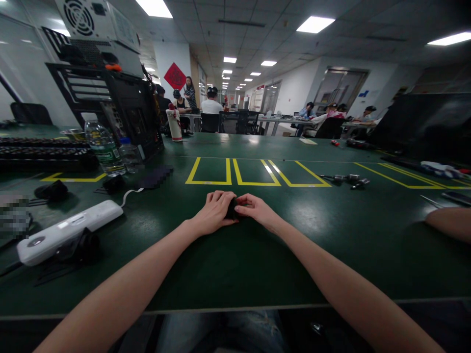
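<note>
Both my hands meet at the middle of the green table (228, 264), around a small black object (231, 210). My left hand (218, 208) covers it from the left, with fingers curled over its top. From the other side my right hand (255, 208) pinches its edge, thumb to the front. Most of the object is hidden by my fingers, so its kind cannot be made out. It seems to rest on or just above the tabletop.
Yellow tape outlines (253, 184) lie beyond my hands. Left stand a white power strip (73, 229), a water bottle (103, 147) and a black computer case (134, 108). Metal parts (346, 179) lie to the right, near another person's arm (451, 223). A cup (174, 125) stands farther back.
</note>
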`<action>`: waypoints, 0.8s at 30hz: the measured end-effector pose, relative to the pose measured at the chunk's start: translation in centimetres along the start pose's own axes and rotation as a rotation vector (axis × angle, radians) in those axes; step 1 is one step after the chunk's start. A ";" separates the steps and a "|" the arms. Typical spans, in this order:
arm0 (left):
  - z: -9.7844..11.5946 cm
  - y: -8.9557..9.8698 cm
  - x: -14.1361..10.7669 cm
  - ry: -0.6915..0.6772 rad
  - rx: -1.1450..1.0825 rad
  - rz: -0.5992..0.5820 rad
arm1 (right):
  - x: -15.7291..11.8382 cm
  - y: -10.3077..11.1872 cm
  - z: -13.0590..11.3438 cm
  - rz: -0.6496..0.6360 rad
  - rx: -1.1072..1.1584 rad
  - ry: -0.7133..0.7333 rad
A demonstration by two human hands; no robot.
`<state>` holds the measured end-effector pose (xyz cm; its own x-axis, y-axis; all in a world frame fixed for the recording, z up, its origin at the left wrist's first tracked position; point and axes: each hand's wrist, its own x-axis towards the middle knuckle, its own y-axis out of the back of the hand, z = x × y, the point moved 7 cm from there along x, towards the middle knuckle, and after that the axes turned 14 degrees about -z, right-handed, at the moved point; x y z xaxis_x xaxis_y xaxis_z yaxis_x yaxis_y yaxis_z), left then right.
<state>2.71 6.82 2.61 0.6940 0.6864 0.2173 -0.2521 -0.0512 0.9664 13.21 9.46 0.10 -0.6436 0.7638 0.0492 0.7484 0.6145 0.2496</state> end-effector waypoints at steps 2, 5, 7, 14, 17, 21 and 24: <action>0.0 0.0 0.0 0.001 0.000 0.003 | -0.1 -0.2 -0.2 -0.026 0.015 0.015; -0.1 -0.1 0.0 0.006 0.000 0.006 | -0.2 -0.5 -0.7 -0.037 0.045 0.079; -0.1 -0.1 0.0 0.008 0.004 0.006 | -0.3 -0.5 -0.8 -0.032 0.050 0.104; -0.2 -0.2 0.1 0.009 0.012 0.014 | -0.1 -0.3 -0.2 0.001 0.084 0.086; -0.2 -0.2 0.1 0.015 0.018 0.019 | 0.1 -0.1 0.3 0.023 0.071 0.054; -0.1 -0.2 0.1 0.006 0.014 0.011 | 0.2 -0.1 0.5 -0.015 0.060 0.036; -0.1 -0.1 0.0 -0.003 0.007 0.010 | 0.2 -0.2 0.0 -0.060 0.071 0.077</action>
<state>2.64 6.92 2.49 0.6934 0.6837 0.2275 -0.2542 -0.0632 0.9651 12.92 9.47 0.06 -0.6959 0.7095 0.1115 0.7159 0.6730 0.1857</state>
